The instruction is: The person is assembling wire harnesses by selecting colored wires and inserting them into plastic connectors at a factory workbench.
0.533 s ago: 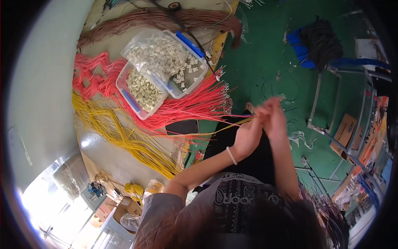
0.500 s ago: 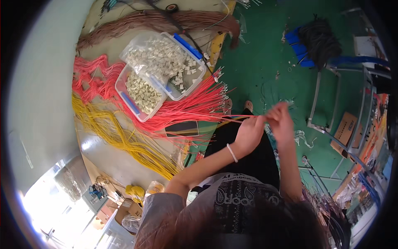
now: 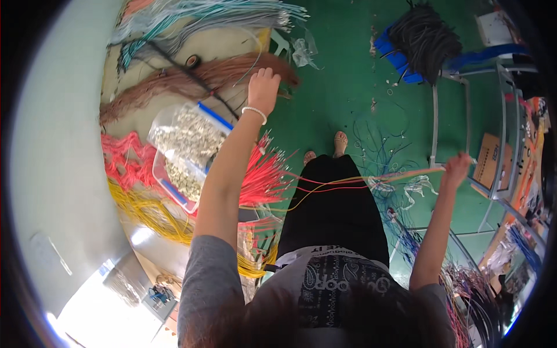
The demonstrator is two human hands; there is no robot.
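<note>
At the left, a coil of red wires point(image 3: 129, 159) is laid on the table, and below it a bundle of yellow wires point(image 3: 142, 207) is spread. Next to them, two clear plastic boxes are seen, partly covered by the left forearm. The lower box point(image 3: 174, 192), with a blue clip, is filled with small cream pieces; over the upper box point(image 3: 216, 118), also blue-clipped, a clear bag point(image 3: 168, 124) of small whitish pieces is laid.

Above the boxes, brown wires point(image 3: 223, 71) are stretched across the table, and the left hand point(image 3: 264, 90) is placed at their right part, back upward. Its fingers are partly hidden, so it cannot be told whether anything is gripped.

Farther right, white lettering is printed on the dark panel of the grey shirt point(image 3: 339, 284). Above the black trousers point(image 3: 331, 220), a few long, thin held wires point(image 3: 406, 174), red and yellow, are extended from near the red bundle to the right hand point(image 3: 458, 166). By this hand, somewhat blurred, their right ends are gripped with closed fingers. Just beyond, a brown carton point(image 3: 489, 159) is marked with dark printed characters.
</note>
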